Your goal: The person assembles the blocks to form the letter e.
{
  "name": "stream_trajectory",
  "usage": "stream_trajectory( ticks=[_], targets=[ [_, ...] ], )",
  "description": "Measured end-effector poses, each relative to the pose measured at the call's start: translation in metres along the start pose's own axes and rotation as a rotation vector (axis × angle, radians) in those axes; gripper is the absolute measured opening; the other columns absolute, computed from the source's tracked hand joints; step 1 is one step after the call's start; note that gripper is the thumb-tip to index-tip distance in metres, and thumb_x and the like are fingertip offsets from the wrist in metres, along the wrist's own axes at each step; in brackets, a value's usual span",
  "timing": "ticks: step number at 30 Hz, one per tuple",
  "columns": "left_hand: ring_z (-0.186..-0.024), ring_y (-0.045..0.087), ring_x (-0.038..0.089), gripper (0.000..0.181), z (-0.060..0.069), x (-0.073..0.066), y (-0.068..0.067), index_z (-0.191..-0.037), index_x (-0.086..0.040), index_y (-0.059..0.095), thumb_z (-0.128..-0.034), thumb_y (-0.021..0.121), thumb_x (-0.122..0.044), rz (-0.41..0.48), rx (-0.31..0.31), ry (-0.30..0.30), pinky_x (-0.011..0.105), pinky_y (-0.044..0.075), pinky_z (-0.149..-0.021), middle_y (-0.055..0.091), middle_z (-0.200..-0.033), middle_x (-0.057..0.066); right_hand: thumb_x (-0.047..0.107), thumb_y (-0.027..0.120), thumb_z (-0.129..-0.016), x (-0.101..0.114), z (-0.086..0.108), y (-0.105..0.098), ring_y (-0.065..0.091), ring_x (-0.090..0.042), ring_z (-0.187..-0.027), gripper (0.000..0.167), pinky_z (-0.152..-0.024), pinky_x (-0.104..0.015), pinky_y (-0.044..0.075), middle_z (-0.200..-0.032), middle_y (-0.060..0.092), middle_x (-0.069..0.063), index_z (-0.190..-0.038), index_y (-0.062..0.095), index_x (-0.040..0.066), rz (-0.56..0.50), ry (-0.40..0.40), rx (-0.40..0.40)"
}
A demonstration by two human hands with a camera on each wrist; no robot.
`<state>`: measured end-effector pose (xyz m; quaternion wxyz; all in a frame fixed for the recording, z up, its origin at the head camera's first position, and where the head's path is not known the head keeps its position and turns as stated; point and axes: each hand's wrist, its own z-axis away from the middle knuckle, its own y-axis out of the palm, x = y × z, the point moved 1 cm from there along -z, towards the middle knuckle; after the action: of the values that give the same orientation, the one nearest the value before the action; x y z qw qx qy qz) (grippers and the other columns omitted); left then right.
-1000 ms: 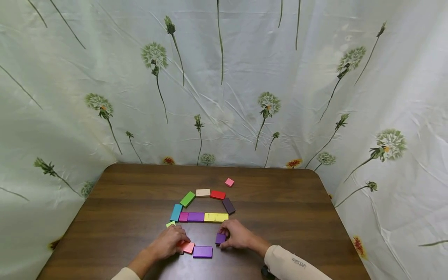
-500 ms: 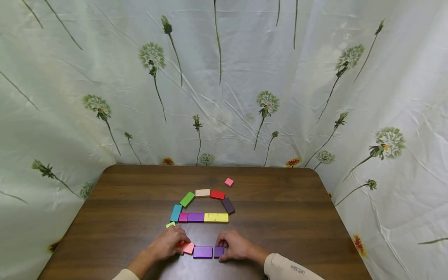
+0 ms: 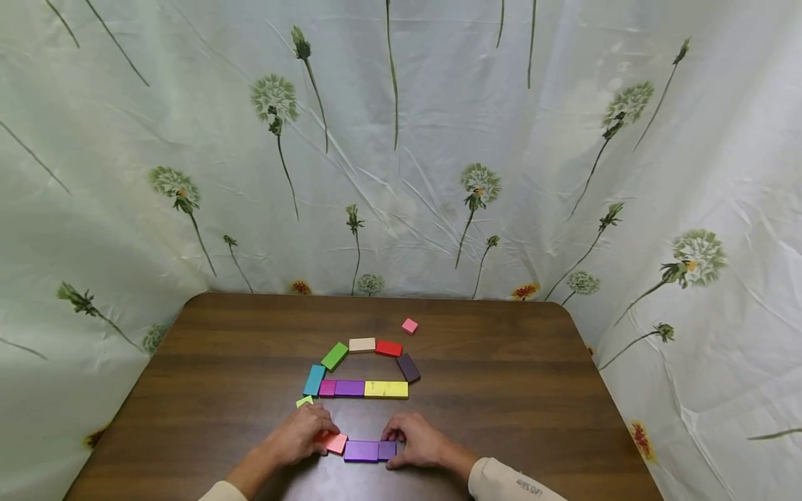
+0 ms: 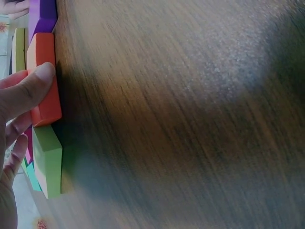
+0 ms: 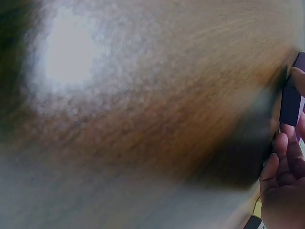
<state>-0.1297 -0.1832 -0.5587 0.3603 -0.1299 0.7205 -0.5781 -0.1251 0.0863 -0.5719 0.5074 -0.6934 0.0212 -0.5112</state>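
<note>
My left hand (image 3: 305, 436) pinches a salmon-orange block (image 3: 336, 443) lying flat on the table; in the left wrist view my thumb presses the side of that orange block (image 4: 46, 102). Right of it lies a longer purple block (image 3: 360, 451). My right hand (image 3: 415, 440) pinches a small purple block (image 3: 387, 450) between thumb and fingers, its end against the longer purple one. In the right wrist view the small block (image 5: 289, 106) is dark, partly covered by the thumb. A light green block (image 4: 47, 157) sits beside the orange one, mostly hidden by my left hand in the head view.
Beyond my hands, teal (image 3: 315, 380), green (image 3: 335, 355), beige (image 3: 362, 345), red (image 3: 389, 348) and dark (image 3: 409, 367) blocks form an arch over a row with magenta, purple and yellow (image 3: 386, 390) blocks. A pink block (image 3: 410, 325) lies apart on the brown table (image 3: 514, 390).
My right hand has brought the small purple block nearer to me and leftward, closing the gap to the longer purple block. My left hand stays on the orange block.
</note>
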Motion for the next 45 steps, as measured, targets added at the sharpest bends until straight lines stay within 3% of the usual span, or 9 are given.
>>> stream_trajectory(
  ticks=[5, 17, 29, 34, 38, 41, 45],
  targets=[
    [-0.073, 0.042, 0.001, 0.024, 0.001, 0.000, 0.000, -0.092, -0.012, 0.075, -0.0721, 0.084, -0.022, 0.012, 0.027, -0.037, 0.024, 0.038, -0.068, 0.058, -0.079, -0.015, 0.018, 0.088, -0.065, 0.000, 0.000, 0.001, 0.046, 0.007, -0.073, 0.032, -0.067, -0.011, 0.039, -0.078, 0.053, 0.016, -0.090, 0.070, 0.013, -0.004, -0.003, 0.003],
    [-0.077, 0.046, 0.003, 0.024, 0.002, 0.001, -0.002, -0.094, -0.013, 0.075, -0.0741, 0.082, -0.024, 0.007, 0.052, -0.056, 0.027, 0.040, -0.071, 0.059, -0.081, -0.015, 0.019, 0.088, -0.065, 0.001, -0.001, 0.001, 0.046, 0.007, -0.075, 0.032, -0.068, -0.011, 0.039, -0.079, 0.053, 0.017, -0.091, 0.070, 0.014, -0.007, -0.005, 0.013],
    [-0.073, 0.045, 0.001, 0.023, 0.001, 0.003, -0.001, -0.092, -0.013, 0.075, -0.0727, 0.083, -0.022, 0.004, 0.031, -0.026, 0.024, 0.039, -0.067, 0.058, -0.079, -0.015, 0.022, 0.088, -0.065, 0.000, -0.004, 0.001, 0.045, 0.007, -0.075, 0.034, -0.068, -0.011, 0.037, -0.079, 0.052, 0.019, -0.092, 0.070, 0.016, 0.015, -0.003, 0.023],
    [-0.073, 0.045, 0.002, 0.023, 0.001, 0.004, -0.001, -0.091, -0.013, 0.075, -0.0714, 0.084, -0.021, -0.007, 0.015, -0.010, 0.023, 0.039, -0.067, 0.058, -0.078, -0.014, 0.021, 0.088, -0.066, -0.003, -0.003, -0.001, 0.046, 0.006, -0.076, 0.035, -0.069, -0.011, 0.039, -0.081, 0.054, 0.017, -0.095, 0.069, 0.013, -0.036, -0.023, 0.024],
    [-0.073, 0.045, 0.002, 0.024, 0.000, 0.004, -0.002, -0.092, -0.013, 0.075, -0.0718, 0.084, -0.022, -0.002, 0.021, -0.013, 0.024, 0.039, -0.067, 0.059, -0.079, -0.014, 0.019, 0.086, -0.069, -0.010, -0.003, -0.011, 0.050, 0.003, -0.076, 0.034, -0.069, -0.014, 0.043, -0.083, 0.060, 0.007, -0.096, 0.069, 0.008, -0.129, -0.036, -0.014],
    [-0.073, 0.045, 0.002, 0.024, 0.000, 0.002, -0.002, -0.092, -0.013, 0.075, -0.0716, 0.084, -0.022, -0.002, 0.020, -0.008, 0.024, 0.039, -0.068, 0.058, -0.079, -0.015, 0.020, 0.083, -0.075, -0.019, -0.007, -0.028, 0.050, -0.001, -0.074, 0.031, -0.067, -0.017, 0.043, -0.083, 0.060, 0.003, -0.098, 0.069, 0.006, -0.171, 0.029, -0.068],
    [-0.072, 0.044, 0.002, 0.024, -0.001, 0.000, -0.002, -0.091, -0.013, 0.076, -0.0697, 0.085, -0.021, -0.013, 0.001, 0.020, 0.023, 0.038, -0.067, 0.058, -0.077, -0.015, 0.020, 0.080, -0.079, -0.034, -0.019, -0.056, 0.050, -0.008, -0.073, 0.027, -0.064, -0.020, 0.042, -0.082, 0.058, 0.000, -0.098, 0.068, 0.005, -0.147, 0.108, -0.184]
  ],
)
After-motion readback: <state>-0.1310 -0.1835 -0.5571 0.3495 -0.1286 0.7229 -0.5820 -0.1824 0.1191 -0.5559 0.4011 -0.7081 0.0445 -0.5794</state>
